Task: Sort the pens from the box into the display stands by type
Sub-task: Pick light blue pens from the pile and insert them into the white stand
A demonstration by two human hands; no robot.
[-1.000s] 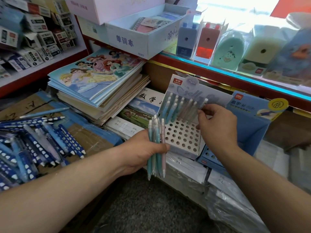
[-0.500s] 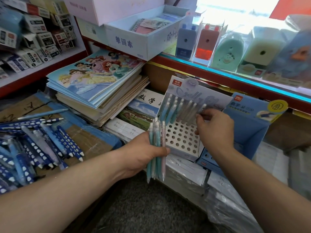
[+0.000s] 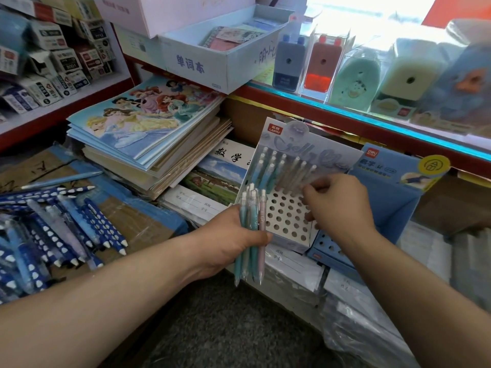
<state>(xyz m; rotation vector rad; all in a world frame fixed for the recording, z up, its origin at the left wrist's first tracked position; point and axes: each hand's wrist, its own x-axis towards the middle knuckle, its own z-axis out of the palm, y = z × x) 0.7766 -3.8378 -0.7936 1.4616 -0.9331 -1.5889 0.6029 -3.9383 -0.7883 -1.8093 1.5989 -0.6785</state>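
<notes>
Gripping a bundle of pens [image 3: 252, 229] upright, the left hand [image 3: 223, 243] hangs just in front of the white stand [image 3: 291, 241]. The right hand [image 3: 340, 208] reaches over the holes, fingers pinching the end pen [image 3: 305, 176] of the row standing at the back. Blue pens [image 3: 66, 224] lie heaped far left, well apart, and a blue stand [image 3: 393, 205] sits just beyond the right hand.

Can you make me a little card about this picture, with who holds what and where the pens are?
Left hand: holds a bundle of pastel pens, tips down
Right hand: fingers curled at the standing pens; grip unclear
White stand: pens in back rows, front holes empty
Loose pens: blue dotted pile, far left
</notes>
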